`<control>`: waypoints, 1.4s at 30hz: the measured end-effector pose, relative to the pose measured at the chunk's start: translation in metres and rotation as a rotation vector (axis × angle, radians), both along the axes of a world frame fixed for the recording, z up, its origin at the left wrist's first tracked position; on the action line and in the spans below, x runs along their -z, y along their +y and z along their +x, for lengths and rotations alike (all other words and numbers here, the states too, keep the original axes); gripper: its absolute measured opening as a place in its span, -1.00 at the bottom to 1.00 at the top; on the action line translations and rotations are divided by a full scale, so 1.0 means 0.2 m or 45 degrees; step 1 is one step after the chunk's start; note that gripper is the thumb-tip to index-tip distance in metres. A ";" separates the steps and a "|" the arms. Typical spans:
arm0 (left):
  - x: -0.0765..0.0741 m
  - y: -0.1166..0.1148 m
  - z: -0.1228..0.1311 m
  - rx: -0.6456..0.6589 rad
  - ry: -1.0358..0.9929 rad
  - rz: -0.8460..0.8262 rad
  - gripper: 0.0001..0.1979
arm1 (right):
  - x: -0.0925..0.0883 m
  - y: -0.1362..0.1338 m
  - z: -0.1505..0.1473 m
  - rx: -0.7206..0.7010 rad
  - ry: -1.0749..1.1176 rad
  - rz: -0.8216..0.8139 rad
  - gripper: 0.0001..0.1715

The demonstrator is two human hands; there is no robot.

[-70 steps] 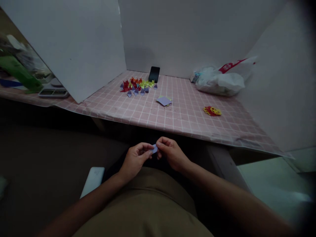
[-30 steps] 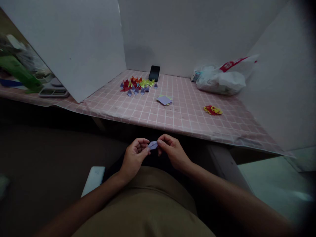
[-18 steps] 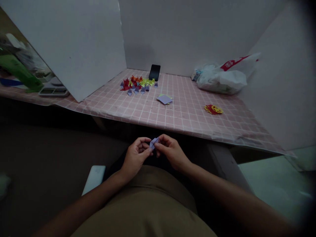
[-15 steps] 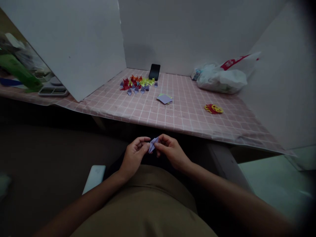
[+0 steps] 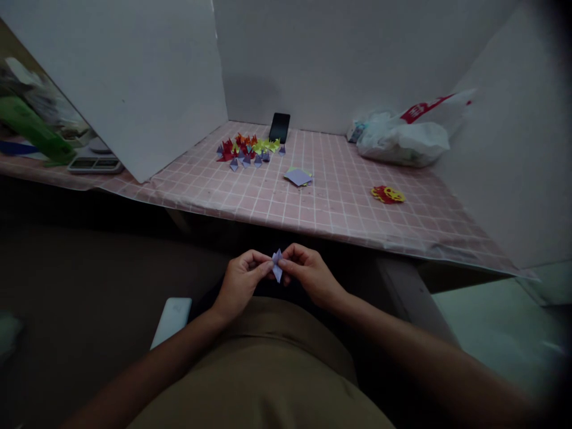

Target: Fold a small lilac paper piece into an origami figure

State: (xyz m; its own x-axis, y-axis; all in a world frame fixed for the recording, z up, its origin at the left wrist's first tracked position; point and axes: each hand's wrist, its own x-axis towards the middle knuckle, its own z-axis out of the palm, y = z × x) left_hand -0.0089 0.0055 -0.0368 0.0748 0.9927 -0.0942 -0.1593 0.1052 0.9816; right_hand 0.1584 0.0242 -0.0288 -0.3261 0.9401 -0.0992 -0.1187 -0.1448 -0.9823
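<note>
Just above my lap, a small folded piece of lilac origami paper (image 5: 277,268) is pinched between both hands, its long points running up and down. My left hand (image 5: 245,279) grips its left side between thumb and fingers. On the opposite side my right hand (image 5: 310,271) pinches it the same way. On the table ahead stands a cluster of small folded paper figures (image 5: 245,149) in red, orange, yellow and purple. A little nearer and to the right lies a short stack of lilac and yellow-green paper squares (image 5: 298,176).
A pink checked tablecloth (image 5: 344,208) covers the table, with white panels around it. A dark phone (image 5: 279,127) leans at the back. Right are a plastic bag (image 5: 402,143) and red-yellow cut-outs (image 5: 388,194). A digital scale (image 5: 95,163) sits left; a white flat device (image 5: 172,320) lies beside me.
The folded lilac paper has turned from a slant to nearly upright between my fingers. My left hand's fingers have closed in on its left side.
</note>
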 end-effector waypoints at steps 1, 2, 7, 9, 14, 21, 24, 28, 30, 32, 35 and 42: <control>0.00 0.00 0.00 0.005 0.003 -0.005 -0.87 | 0.00 0.00 0.00 0.001 0.001 0.002 -0.72; 0.00 0.00 0.00 0.005 0.003 -0.009 -0.87 | 0.00 0.00 0.00 -0.002 -0.002 0.008 -0.71; -0.02 0.00 0.00 0.017 -0.026 -0.027 -0.84 | 0.00 0.00 0.00 -0.008 -0.040 0.057 -0.73; -0.03 0.01 0.00 0.019 -0.032 -0.044 -0.84 | 0.00 0.00 0.00 -0.004 -0.043 0.065 -0.74; -0.03 0.01 0.00 0.035 -0.037 -0.072 -0.83 | 0.00 0.00 0.00 0.003 -0.058 0.060 -0.74; -0.01 0.00 0.00 0.034 0.003 -0.037 -0.83 | 0.01 -0.01 -0.01 0.017 -0.072 0.072 -0.74; -0.01 0.00 0.00 0.021 0.048 -0.019 -0.84 | 0.02 -0.01 -0.01 0.031 -0.073 0.069 -0.73; -0.01 0.00 0.01 -0.024 0.093 0.001 -0.84 | 0.02 -0.02 -0.02 0.049 -0.100 0.087 -0.74; -0.01 0.00 0.01 -0.028 0.086 -0.002 -0.84 | 0.02 -0.02 -0.02 0.055 -0.112 0.098 -0.73; -0.01 0.00 0.01 -0.008 0.058 -0.013 -0.84 | 0.01 -0.02 -0.02 0.052 -0.113 0.102 -0.73; -0.01 0.00 0.00 0.021 0.032 -0.035 -0.84 | 0.00 -0.02 -0.02 0.042 -0.095 0.088 -0.74; -0.02 -0.01 0.01 0.026 0.057 -0.034 -0.83 | 0.00 -0.03 -0.02 0.037 -0.112 0.097 -0.75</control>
